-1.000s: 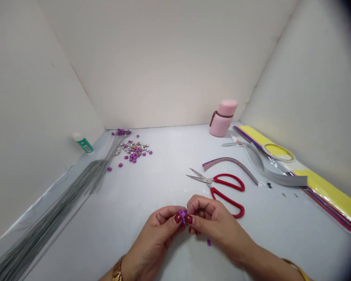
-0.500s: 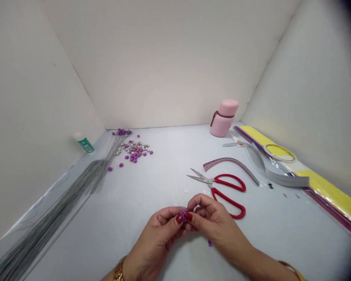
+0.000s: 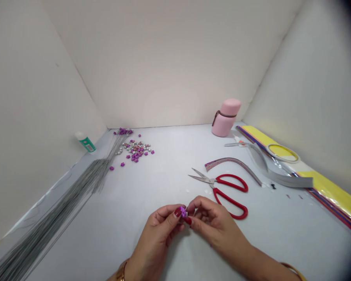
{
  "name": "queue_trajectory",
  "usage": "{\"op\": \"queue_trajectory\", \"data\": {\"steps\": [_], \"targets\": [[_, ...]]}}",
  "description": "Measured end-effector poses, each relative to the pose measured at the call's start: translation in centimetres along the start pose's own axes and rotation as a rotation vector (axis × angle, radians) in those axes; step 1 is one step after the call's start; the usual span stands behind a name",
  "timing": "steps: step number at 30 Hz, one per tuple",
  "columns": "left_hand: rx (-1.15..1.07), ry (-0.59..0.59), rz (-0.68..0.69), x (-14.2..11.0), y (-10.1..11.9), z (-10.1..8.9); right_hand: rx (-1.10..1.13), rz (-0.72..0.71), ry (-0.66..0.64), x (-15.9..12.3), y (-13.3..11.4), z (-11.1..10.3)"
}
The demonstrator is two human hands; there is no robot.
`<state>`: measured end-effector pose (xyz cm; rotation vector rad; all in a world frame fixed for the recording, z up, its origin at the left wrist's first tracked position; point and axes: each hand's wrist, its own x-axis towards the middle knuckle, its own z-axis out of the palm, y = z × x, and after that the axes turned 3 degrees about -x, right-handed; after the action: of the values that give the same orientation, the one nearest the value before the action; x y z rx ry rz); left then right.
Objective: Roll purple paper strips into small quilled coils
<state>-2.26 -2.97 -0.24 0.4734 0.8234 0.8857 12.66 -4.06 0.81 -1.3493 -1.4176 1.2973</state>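
Note:
A small shiny purple folded paper star (image 3: pixel 183 212) is between the fingertips of both hands, low in the middle of the view. My left hand (image 3: pixel 159 234) pinches it from the left, thumb on its near side. From the right, my right hand (image 3: pixel 215 222) closes thumb and index finger on its edge, the other fingers curled. Red-handled scissors (image 3: pixel 211 181) lie just beyond my right hand, blades parted and pointing left. Several finished stars in purple, silver and pinkish tones form a loose pile (image 3: pixel 137 150) farther off to the left.
A bundle of thin grey wires (image 3: pixel 67 199) runs along the left side, beside a glue stick (image 3: pixel 86 143). At right lie pinkish paper strips (image 3: pixel 236 162), silver strips (image 3: pixel 289 180), a tape roll (image 3: pixel 295 158) and yellow sheets (image 3: pixel 336 191). A pink flask (image 3: pixel 224 120) stands behind.
The purple star is turned and shows more between my fingers. My right thumb has slid down to its lower edge. The whole view has shifted slightly.

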Motion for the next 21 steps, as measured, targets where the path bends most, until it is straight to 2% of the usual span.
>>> {"op": "queue_trajectory", "data": {"steps": [4, 10, 14, 17, 21], "targets": [[0.002, -0.006, -0.008, 0.05, -0.24, -0.13, -0.056, -0.027, -0.01, -0.11, -0.02, 0.04], [0.006, 0.028, 0.014, 0.22, -0.25, -0.1, 0.146, 0.098, -0.062, 0.12, -0.04, 0.21], [0.035, 0.029, 0.053, 0.35, -0.24, -0.16, 0.227, 0.102, -0.064, 0.1, 0.1, 0.28], [0.121, 0.009, 0.096, 0.41, -0.19, -0.38, 0.286, 0.114, -0.075, 0.06, 0.27, 0.24], [0.288, -0.047, 0.129, 0.29, 0.27, -0.43, 0.373, 0.198, -0.104, 0.21, 0.44, 0.02]]}}
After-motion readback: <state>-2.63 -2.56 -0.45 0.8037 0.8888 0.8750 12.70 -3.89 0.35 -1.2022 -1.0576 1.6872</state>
